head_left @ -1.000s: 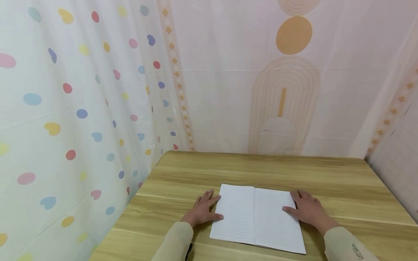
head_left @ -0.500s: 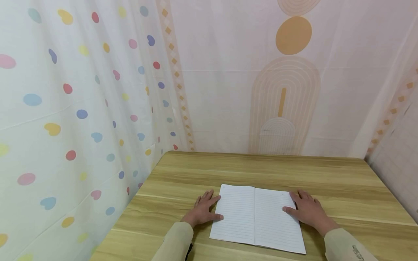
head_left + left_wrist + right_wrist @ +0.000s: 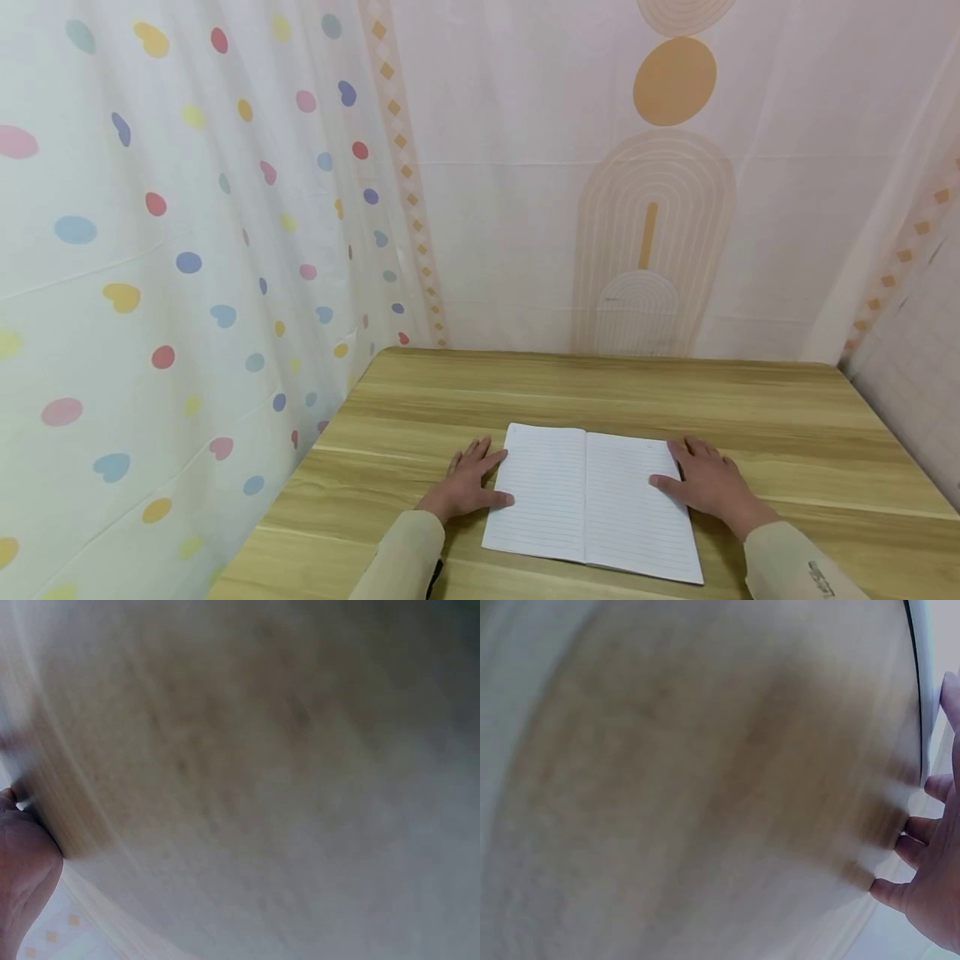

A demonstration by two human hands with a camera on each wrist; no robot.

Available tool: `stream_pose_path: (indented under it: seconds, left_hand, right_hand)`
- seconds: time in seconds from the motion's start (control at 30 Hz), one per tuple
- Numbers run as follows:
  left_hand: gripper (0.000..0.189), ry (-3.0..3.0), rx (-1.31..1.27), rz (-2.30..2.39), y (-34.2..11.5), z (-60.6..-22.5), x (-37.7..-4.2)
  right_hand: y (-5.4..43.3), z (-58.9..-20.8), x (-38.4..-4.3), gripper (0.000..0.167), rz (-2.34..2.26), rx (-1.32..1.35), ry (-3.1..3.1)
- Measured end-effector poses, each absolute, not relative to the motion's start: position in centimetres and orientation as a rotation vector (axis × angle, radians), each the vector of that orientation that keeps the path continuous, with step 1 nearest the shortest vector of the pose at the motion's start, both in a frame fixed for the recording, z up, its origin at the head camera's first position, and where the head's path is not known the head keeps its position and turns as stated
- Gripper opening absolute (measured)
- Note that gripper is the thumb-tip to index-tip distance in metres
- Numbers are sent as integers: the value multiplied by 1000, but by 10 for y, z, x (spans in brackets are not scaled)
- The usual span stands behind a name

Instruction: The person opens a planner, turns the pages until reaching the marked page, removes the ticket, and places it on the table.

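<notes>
An open notebook (image 3: 547, 492) with blank lined pages lies flat on the wooden table, its fold running down the middle. At its left edge my left hand (image 3: 467, 486) rests with spread fingers, the thumb and index fingertip touching the page's border. My right hand (image 3: 707, 479) lies at the opposite edge, its thumb over the right page and its other fingers by the upper right corner. In the right wrist view the fingertips of the right hand (image 3: 930, 847) touch the tabletop. Only part of the left hand (image 3: 26, 862) shows in the left wrist view.
The wood-grain table (image 3: 600, 387) extends behind and to both sides of the notebook. A dotted curtain (image 3: 187, 317) hangs along the left, and a patterned cloth (image 3: 510, 250) hangs behind the far edge. A pale wall covering (image 3: 915, 358) stands on the right.
</notes>
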State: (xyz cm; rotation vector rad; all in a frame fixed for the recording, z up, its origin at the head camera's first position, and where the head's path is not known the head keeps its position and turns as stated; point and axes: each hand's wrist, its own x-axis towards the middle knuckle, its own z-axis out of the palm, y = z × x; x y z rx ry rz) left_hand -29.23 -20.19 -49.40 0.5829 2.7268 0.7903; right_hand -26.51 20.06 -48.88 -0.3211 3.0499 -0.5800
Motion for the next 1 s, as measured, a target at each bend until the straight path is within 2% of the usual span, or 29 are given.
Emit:
stream_pose_path:
  seconds: [0.27, 0.6, 0.73, 0.9, 1.0]
  left_hand:
    - [82, 2733, 585, 782, -202, -495, -294]
    - [82, 2725, 581, 792, -202, -494, -291]
    - [81, 2713, 579, 798, -201, -492, -289]
    - [81, 2713, 584, 793, -201, -494, -290]
    - [81, 2719, 583, 791, -201, -494, -291]
  right_hand:
    - [199, -486, -265, 86, -566, -305, 3038]
    - [198, -490, -263, 76, -578, -334, 3065]
    - [197, -495, -262, 65, -612, -383, 3122]
    - [191, -491, -267, 53, -883, -419, 3131]
    - [185, -479, -267, 56, -1206, -361, 2957]
